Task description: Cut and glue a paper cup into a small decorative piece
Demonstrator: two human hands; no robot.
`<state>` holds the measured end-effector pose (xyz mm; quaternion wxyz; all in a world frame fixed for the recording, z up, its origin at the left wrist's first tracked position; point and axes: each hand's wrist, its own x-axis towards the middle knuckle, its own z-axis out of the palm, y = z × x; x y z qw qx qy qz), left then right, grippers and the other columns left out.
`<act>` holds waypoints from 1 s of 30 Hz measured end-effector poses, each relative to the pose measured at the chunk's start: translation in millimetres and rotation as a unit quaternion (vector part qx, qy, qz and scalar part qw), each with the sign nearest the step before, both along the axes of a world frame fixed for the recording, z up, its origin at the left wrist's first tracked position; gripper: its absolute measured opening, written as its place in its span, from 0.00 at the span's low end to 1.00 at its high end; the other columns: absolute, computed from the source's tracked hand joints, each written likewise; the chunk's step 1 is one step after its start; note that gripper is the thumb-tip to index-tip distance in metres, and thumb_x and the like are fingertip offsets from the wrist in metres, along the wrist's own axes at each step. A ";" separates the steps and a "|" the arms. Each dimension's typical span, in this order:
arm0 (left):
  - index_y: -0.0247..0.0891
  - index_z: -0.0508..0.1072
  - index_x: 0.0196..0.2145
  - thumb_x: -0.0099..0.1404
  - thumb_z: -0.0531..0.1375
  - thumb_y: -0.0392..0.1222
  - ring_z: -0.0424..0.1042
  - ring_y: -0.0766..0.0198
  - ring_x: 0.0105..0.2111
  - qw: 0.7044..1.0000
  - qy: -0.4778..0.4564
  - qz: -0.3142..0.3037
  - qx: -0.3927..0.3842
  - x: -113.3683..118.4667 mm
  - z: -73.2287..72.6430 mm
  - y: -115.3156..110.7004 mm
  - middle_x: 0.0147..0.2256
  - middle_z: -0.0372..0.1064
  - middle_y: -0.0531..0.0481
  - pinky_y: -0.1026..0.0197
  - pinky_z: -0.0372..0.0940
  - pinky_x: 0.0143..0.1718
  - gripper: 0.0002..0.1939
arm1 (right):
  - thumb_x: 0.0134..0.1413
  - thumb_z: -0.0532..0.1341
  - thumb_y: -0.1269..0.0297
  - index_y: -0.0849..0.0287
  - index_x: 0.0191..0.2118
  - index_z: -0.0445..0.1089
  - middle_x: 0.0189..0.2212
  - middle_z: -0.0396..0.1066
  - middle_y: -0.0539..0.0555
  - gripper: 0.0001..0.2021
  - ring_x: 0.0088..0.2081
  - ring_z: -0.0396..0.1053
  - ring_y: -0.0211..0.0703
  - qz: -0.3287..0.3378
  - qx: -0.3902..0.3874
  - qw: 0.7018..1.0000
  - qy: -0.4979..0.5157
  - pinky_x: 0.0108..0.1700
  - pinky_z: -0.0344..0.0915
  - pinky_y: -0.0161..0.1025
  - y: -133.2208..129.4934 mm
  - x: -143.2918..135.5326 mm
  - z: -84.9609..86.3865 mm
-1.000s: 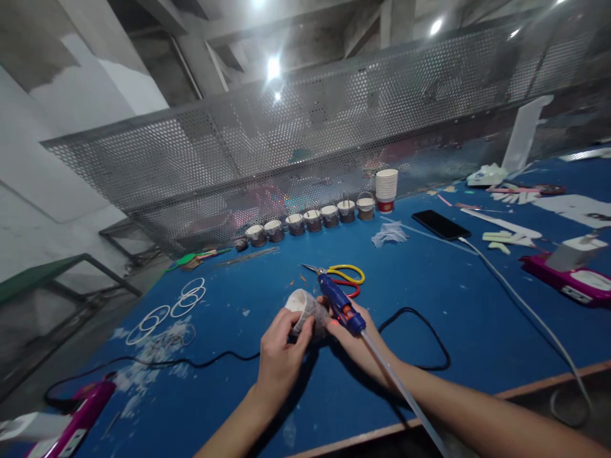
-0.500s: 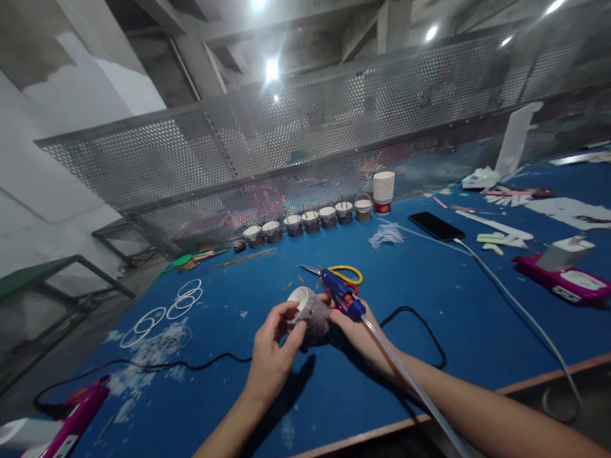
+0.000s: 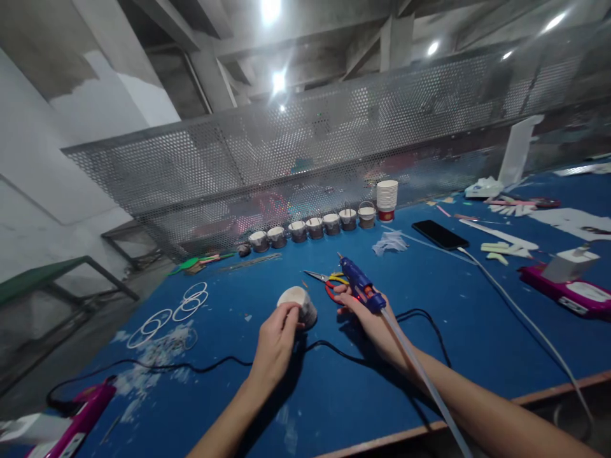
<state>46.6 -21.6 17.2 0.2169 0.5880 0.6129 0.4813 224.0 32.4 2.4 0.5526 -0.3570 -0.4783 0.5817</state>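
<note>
A: Why is the left hand [image 3: 274, 340] gripping only the rim?
B: Its thumb and fingers are closing narrowly on the near side of the grey-wrapped cup [image 3: 308, 313], probably steadying it while leaving most of the wrapped wall exposed.
A: And the right hand [image 3: 370, 321]?
B: It's holding the blue hot glue gun [image 3: 356, 280], its fingers curling around the grip. Whether one is pressing the trigger, I can't tell. The nozzle is staying clear of the cup and the table [image 3: 214, 407], likely so hot glue isn't touching either.
A: Where exactly is the cup sitting?
B: It's tilting low over the table, just left of the scissors [image 3: 317, 276]; I can't tell whether its base is touching. The wrapped cups [image 3: 316, 229] are standing in a row by the mesh panel [image 3: 267, 184], beside the stack of paper cups [image 3: 387, 194], presumably leaving the front free for handwork.
A: Which way is it pointing?
B: Its mouth is facing up and leftward, its long axis slanting down to the right towards the base. The gun is aiming away from the person and slightly left, with the clear glue stick [image 3: 415, 362] trailing back along the right forearm.
</note>
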 end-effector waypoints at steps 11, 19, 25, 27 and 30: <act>0.41 0.67 0.29 0.69 0.46 0.43 0.67 0.64 0.23 0.939 0.310 0.061 0.134 -27.8 33.9 -18.4 0.23 0.66 0.53 0.62 0.63 0.29 0.15 | 0.44 0.64 0.53 0.60 0.33 0.70 0.27 0.71 0.53 0.15 0.25 0.69 0.39 0.020 -0.030 0.999 -0.014 0.29 0.68 0.36 -11.3 18.7 9.9; 0.42 0.61 0.27 0.68 0.45 0.43 0.63 0.62 0.21 0.867 0.470 0.029 0.163 -72.3 18.1 -15.3 0.22 0.60 0.52 0.61 0.61 0.25 0.13 | 0.42 0.62 0.60 0.61 0.31 0.71 0.19 0.70 0.49 0.11 0.20 0.66 0.36 0.099 -0.052 0.992 -0.058 0.24 0.65 0.35 -18.9 35.1 11.2; 0.38 0.67 0.40 0.65 0.45 0.35 0.72 0.56 0.39 0.870 0.480 -0.049 0.103 -80.4 10.9 -10.9 0.40 0.70 0.40 0.55 0.69 0.38 0.13 | 0.37 0.65 0.61 0.60 0.28 0.69 0.17 0.68 0.48 0.10 0.17 0.64 0.36 0.112 -0.080 0.988 -0.070 0.20 0.61 0.34 -17.5 38.5 11.7; 0.38 0.68 0.44 0.66 0.46 0.37 0.71 0.55 0.44 0.882 0.455 -0.065 0.109 -71.4 19.1 -9.4 0.44 0.71 0.39 0.53 0.68 0.42 0.14 | 0.37 0.66 0.60 0.60 0.29 0.70 0.19 0.68 0.48 0.11 0.17 0.64 0.35 0.105 -0.079 0.988 -0.078 0.20 0.60 0.34 -16.1 38.1 7.3; 0.39 0.71 0.42 0.67 0.49 0.39 0.73 0.57 0.41 0.899 0.407 -0.101 0.123 -49.9 28.2 -4.8 0.40 0.74 0.41 0.54 0.68 0.43 0.12 | 0.39 0.64 0.58 0.60 0.28 0.70 0.16 0.65 0.46 0.10 0.15 0.60 0.34 0.105 -0.052 0.986 -0.120 0.20 0.57 0.34 -15.0 38.8 2.6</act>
